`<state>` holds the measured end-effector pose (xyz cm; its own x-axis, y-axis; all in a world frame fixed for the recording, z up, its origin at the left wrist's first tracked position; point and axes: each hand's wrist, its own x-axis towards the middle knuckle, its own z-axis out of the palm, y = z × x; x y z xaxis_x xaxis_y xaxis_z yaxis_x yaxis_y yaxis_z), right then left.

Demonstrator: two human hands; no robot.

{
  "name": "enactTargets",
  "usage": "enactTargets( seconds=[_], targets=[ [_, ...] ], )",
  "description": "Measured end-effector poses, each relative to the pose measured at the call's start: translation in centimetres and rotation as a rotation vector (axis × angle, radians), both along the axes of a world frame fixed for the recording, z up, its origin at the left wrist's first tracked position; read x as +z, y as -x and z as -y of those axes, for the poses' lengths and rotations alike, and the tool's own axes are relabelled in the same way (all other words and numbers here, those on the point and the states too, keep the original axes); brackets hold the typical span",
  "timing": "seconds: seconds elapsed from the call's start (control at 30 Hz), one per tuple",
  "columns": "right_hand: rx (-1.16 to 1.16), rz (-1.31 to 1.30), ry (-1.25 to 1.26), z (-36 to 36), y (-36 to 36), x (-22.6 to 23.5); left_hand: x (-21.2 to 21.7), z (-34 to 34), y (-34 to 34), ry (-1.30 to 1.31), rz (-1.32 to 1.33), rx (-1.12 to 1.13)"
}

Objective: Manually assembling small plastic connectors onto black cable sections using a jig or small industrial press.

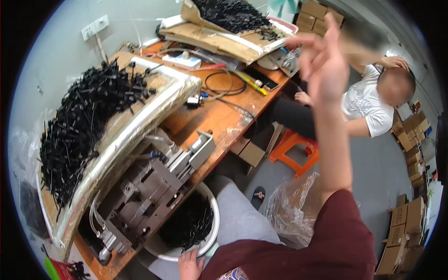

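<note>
My right hand (326,70) is raised high in front of me, blurred, with its fingers apart and nothing in them. Down at the lower edge, my left hand (189,266) lies with its fingers flat by the near rim of a white round basket (215,224). Inside that basket are many small black plastic pieces (189,221) with thin stems. A dark metal fixture (144,200) with air cylinders and clear tubes stands on the wooden bench (186,119), left of the basket. Behind it, a tilted cardboard tray (163,95) with a wrapped edge carries a large heap of similar black pieces (84,126).
Another cardboard tray (210,39) of black pieces is at the bench's far end. A power strip (182,61), cables and a phone (261,79) lie between. To the right are a seated person (373,100), an orange stool (291,151), clear plastic film (291,200) and stacked cartons (406,224).
</note>
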<state>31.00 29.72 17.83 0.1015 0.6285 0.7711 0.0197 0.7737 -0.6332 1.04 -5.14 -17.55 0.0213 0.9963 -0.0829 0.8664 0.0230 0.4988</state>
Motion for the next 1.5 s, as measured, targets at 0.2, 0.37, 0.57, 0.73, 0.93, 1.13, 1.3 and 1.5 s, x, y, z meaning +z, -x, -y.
enactTargets(
  seconds=[0.2, 0.37, 0.57, 0.73, 0.93, 1.13, 1.3, 1.5],
  targets=[
    [0.162, 0.348, 0.122, 4.5, 4.4, -0.6, 0.3, -0.8, 0.1, 0.007, -0.020, -0.035],
    [0.225, 0.609, 0.053, 2.8, 13.7, -5.0, 1.7, 0.0, -0.1, -0.067, -0.018, 0.012],
    [0.114, 0.816, -0.523, -3.4, 23.1, -6.2, 5.7, -1.7, -1.9, -0.360, 0.110, 0.244],
    [0.012, 0.883, -0.925, -5.6, 30.9, -7.2, 7.4, -2.7, -2.6, -0.477, 0.168, 0.295],
    [-0.032, 1.055, -1.061, -7.0, 34.1, -7.8, 8.1, -2.2, -2.9, -0.509, 0.192, 0.359],
    [-0.044, 0.983, -1.105, -7.8, 32.0, -8.4, 8.3, -2.2, -2.7, -0.560, 0.241, 0.356],
    [0.103, 0.732, -0.813, -6.7, 29.1, -8.9, 12.7, -4.0, -1.3, -0.707, 0.126, 0.220],
    [0.637, 0.337, 0.208, -4.0, 25.2, -7.1, 18.4, -6.7, 0.7, -0.922, 0.113, 0.170]
  ],
)
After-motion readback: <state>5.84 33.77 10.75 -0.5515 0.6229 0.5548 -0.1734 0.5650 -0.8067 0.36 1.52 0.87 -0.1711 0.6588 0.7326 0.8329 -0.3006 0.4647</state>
